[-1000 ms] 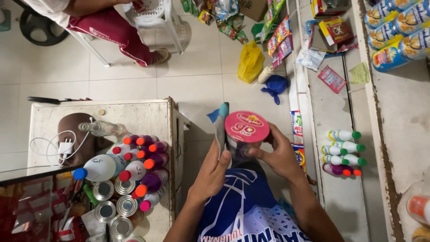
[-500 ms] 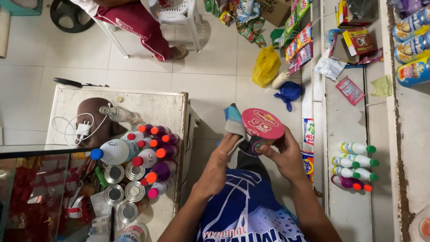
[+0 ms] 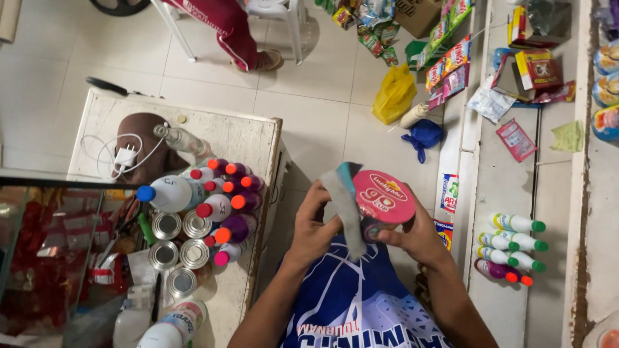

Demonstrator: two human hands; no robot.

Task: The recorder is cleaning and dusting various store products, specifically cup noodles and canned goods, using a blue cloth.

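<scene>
The right hand (image 3: 419, 235) grips the round tub with the pink lid (image 3: 383, 196) from below at five o'clock to keep it steady, while the left hand (image 3: 314, 225) at nine o'clock pinches a grey cloth (image 3: 347, 206) against its side, near the worktop (image 3: 238, 135).

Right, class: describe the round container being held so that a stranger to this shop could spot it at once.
Start at the white wooden counter crowded with bottles and tins, then look right to the person's two hands in front of the blue shirt. The right hand grips a round tub with a pink-red lid, while the left hand presses a grey cloth against it. No other lid here is as wide, flat and pink.
</scene>
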